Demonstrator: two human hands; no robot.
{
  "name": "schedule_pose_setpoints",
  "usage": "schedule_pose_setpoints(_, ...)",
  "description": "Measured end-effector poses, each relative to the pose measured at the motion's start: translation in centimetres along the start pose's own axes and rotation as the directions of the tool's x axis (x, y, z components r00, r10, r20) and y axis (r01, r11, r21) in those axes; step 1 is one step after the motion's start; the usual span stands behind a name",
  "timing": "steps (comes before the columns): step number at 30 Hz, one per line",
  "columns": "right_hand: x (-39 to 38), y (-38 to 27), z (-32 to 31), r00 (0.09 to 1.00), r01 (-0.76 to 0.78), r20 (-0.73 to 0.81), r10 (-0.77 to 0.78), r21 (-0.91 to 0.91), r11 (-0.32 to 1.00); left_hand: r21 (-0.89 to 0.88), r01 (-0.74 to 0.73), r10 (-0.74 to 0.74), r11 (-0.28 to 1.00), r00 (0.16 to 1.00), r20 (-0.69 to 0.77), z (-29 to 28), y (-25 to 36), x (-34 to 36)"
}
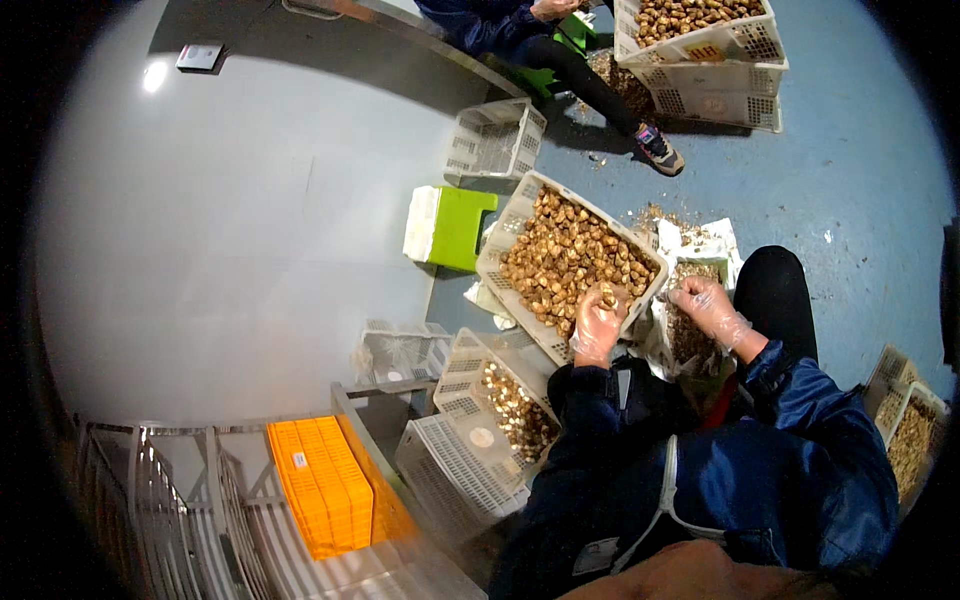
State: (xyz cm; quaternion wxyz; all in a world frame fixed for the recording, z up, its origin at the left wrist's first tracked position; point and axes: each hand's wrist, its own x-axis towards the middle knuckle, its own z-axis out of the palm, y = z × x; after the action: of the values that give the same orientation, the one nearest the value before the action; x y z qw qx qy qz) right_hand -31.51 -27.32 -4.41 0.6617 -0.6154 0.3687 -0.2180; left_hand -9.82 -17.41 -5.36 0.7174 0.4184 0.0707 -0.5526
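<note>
In front of me a white plastic crate [505, 225] stands tilted, heaped with small rounded brown-and-cream pieces [572, 250] that look like mushrooms. My left hand [598, 330], in a clear plastic glove, is over its near right corner, the fingers closed on one such piece [607, 294]. Also gloved, my right hand [708, 306] is apart from the left, its fingers pinched together. Whatever those fingers hold is hidden. Beneath the right hand is a narrow container with a white liner [700, 238], holding brown scraps [692, 335].
At lower left a crate of paler pieces [515, 410] leans by stacked crates [450, 470]. An orange crate [320, 485] sits on a metal rack. A green stool [458, 228] stands by the wall. Another person's leg [590, 85] extends near stacked full crates [705, 75]. Another crate [910, 430] is at right.
</note>
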Motion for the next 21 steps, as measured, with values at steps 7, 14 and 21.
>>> schedule_pose_setpoints(7, -0.3, -0.3, 0.3, 0.987, 0.124, 0.091, -0.133, 0.106, 0.987, 0.340, -0.078, 0.014, 0.937, 0.982, 0.188, 1.6, -2.6, -5.6)
schedule_pose_setpoints(14, -0.8, -1.0, 0.3, 0.940, 0.285, 0.173, -0.293, 0.069, 0.956, 0.753, -0.317, 0.238, 0.577, 0.947, 0.216, 1.0, -4.4, -6.3)
schedule_pose_setpoints(21, -1.2, -2.3, -0.2, 0.971, 0.098, 0.214, -0.103, 0.035, 0.995, 0.873, -0.414, 0.370, 0.259, 0.877, 0.306, 3.6, -3.7, -8.2)
